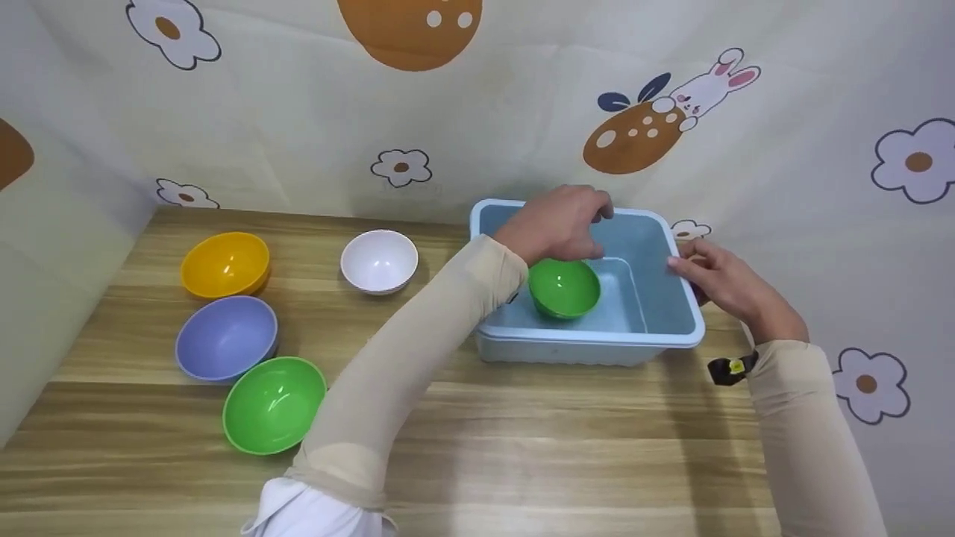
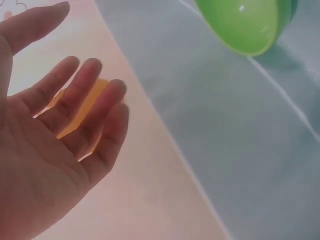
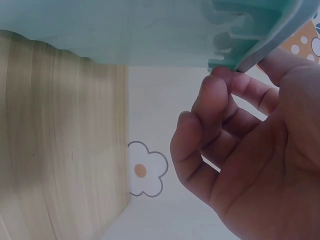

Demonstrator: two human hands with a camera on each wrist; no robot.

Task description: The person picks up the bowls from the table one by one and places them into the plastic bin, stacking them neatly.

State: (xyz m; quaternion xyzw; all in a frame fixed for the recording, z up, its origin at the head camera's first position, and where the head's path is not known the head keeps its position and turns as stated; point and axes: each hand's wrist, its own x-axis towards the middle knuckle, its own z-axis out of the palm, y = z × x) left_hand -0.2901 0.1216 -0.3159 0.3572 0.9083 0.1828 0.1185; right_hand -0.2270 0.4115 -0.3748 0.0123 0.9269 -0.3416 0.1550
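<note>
A small green bowl (image 1: 565,289) sits inside a light blue plastic bin (image 1: 589,338), toward its left side. Over the back left of the bin is my left hand (image 1: 558,224), with nothing in its grasp. The left wrist view shows that hand (image 2: 65,130) with fingers spread and slightly bent, apart from the green bowl (image 2: 245,25). My right hand (image 1: 727,287) pinches the bin's right rim between thumb and fingers. From the right wrist view, the fingertips (image 3: 222,80) lie right under the rim, with the other fingers loosely curled.
On the wooden table (image 1: 567,440), a yellow bowl (image 1: 225,265), a purple bowl (image 1: 227,338) and a larger green bowl (image 1: 274,405) stand at the left. A white bowl (image 1: 379,261) is left of the bin. A printed cloth wall (image 1: 298,112) rises behind the table.
</note>
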